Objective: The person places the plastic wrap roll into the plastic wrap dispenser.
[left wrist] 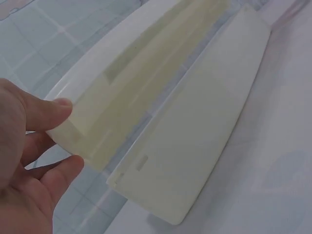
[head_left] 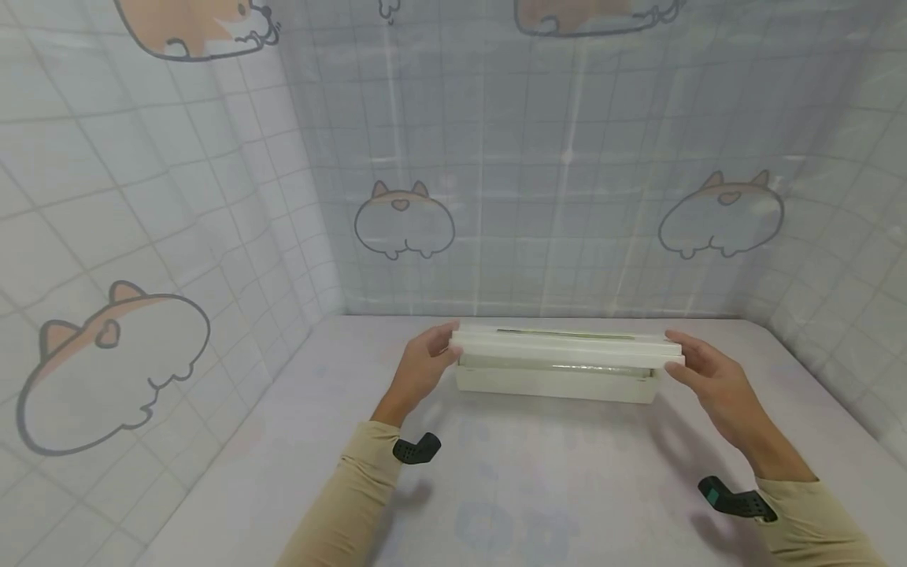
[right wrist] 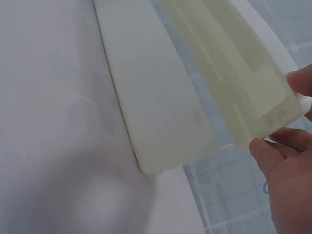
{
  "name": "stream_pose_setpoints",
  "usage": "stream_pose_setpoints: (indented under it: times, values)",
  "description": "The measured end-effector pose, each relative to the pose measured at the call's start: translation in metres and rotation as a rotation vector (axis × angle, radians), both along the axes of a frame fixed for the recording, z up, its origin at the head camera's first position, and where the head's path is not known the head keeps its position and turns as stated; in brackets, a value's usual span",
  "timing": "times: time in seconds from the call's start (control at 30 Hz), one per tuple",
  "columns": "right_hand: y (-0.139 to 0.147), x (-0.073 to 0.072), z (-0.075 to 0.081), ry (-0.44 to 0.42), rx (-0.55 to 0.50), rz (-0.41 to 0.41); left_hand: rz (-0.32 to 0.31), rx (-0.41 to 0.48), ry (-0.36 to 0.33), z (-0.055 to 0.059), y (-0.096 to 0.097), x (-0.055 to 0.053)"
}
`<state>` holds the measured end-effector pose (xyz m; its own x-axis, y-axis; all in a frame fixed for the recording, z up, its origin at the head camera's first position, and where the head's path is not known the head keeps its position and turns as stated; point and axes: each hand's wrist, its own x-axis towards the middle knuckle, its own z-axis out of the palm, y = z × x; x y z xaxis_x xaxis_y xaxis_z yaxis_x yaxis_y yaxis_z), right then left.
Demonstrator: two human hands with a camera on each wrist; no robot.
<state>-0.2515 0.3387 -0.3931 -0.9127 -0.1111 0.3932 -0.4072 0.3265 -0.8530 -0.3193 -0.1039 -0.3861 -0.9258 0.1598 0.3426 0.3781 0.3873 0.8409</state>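
Observation:
A long white box (head_left: 556, 383) stands on the table, its lid (head_left: 567, 349) raised above the base. A narrow shiny strip shows in the gap between them. My left hand (head_left: 423, 366) pinches the left end of the lid between thumb and fingers. At the opposite end, my right hand (head_left: 719, 386) grips the lid the same way. Both wrist views show the lid's yellowish, see-through underside (left wrist: 131, 117) tilted apart from the white front wall (right wrist: 151, 87) of the base. What lies deeper in the box is hidden.
Under the box is a pale table cover (head_left: 397, 504) with faint print. A grid-patterned curtain (head_left: 560, 236) with cartoon dogs hangs behind, and similar sheets (head_left: 234, 331) close in both sides. Dark straps (head_left: 418, 449) sit at the wrists.

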Motion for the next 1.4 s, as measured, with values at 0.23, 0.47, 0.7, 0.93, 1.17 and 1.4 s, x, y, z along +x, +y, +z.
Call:
stream_pose_setpoints:
  times: [0.23,0.47,0.7,0.93,1.17,1.4]
  values:
    - [0.001,-0.002,-0.005,-0.003,0.023,0.040,0.033,-0.005,-0.032,-0.003,0.002,-0.001]
    - [0.002,-0.005,-0.011,0.024,0.023,0.069,0.042,-0.014,-0.052,-0.009,0.002,-0.002]
    - [0.001,-0.010,-0.018,0.035,0.073,0.018,0.047,0.028,-0.079,-0.016,0.003,-0.003]
    - [-0.003,-0.014,-0.020,0.051,0.181,-0.024,0.082,0.043,-0.034,-0.022,0.010,-0.006]
    - [-0.001,-0.015,-0.021,0.013,0.202,-0.052,0.143,-0.004,-0.024,-0.028,0.016,-0.005]
    - [0.000,-0.016,-0.023,0.031,0.208,-0.082,0.166,0.001,-0.004,-0.031,0.017,0.000]
